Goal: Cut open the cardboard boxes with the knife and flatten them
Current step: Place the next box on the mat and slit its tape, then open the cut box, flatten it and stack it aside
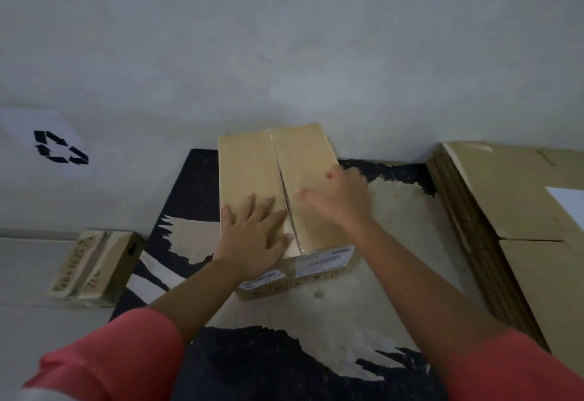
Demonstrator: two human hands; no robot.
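A tan box [252, 173] sits upright at the far edge of the mat [196, 185], top flaps shut but the middle seam gaping, labels on its near side. Flattened boxes [505, 198] lie stacked along the right edge.

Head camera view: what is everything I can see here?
cardboard box: one, tan, centre, on the mat, top seam partly open
mat: one, black with worn tan patches, under the box
flattened cardboard stack: one, brown, right edge
small box: one, tan with handwritten numbers, left of the mat
recycling-symbol sheet: one, white with black arrows, far left
left hand: one, flat on the box's left flap
right hand: one, blurred, over the right flap
sleeves: two, coral-red, bottom corners
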